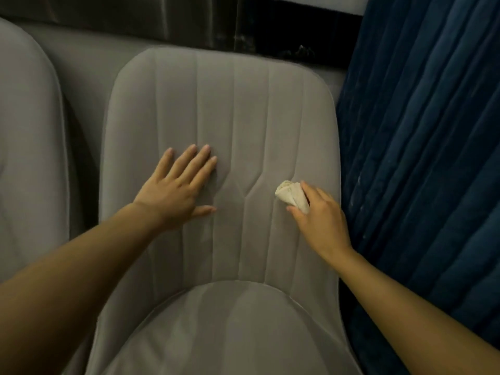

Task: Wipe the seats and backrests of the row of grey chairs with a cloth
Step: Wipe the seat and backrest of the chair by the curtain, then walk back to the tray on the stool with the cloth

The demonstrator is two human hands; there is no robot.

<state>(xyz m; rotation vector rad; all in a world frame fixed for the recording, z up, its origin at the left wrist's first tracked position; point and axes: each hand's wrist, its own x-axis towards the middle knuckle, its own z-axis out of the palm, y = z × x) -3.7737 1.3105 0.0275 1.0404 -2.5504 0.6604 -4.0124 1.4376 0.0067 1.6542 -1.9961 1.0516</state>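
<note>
A grey upholstered chair fills the middle of the view, its stitched backrest (243, 109) above and its rounded seat (230, 328) below. My left hand (176, 185) lies flat on the backrest with straight, spread fingers. My right hand (319, 215) grips a bunched white cloth (290, 194) and holds it against the right part of the backrest.
A second grey chair (27, 144) stands close on the left. A dark blue curtain (422, 158) hangs right beside the chair's right edge. A grey wall strip and a dark curtain (162, 20) run behind the chairs.
</note>
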